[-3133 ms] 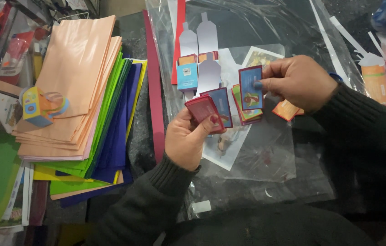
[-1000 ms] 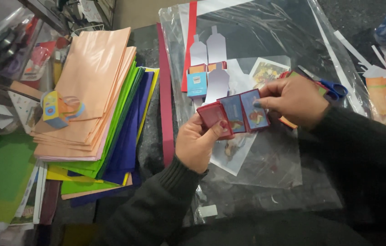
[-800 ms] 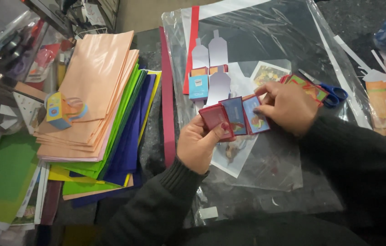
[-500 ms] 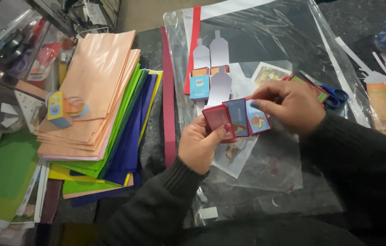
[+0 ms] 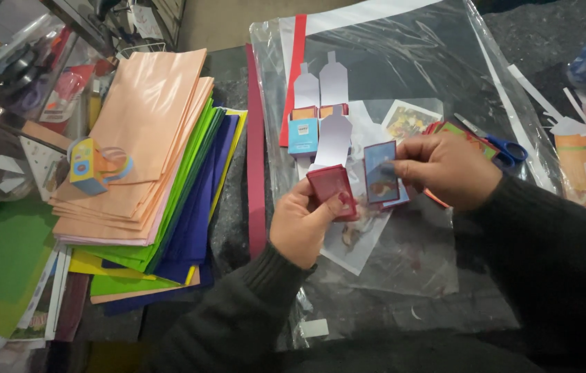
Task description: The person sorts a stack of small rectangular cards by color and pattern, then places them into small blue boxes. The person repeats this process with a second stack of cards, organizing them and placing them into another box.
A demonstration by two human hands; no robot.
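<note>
Left hand pinches a red card (glossy); right hand pinches a blue card.

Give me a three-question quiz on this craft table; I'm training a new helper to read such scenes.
1. True or false: the left hand pinches a small red card.
2. What lies beyond the right hand? A: blue-handled scissors; B: a stapler.
3. What colour is the top of the paper sheet stack?

Key: 1 true; 2 A; 3 peach.
</note>
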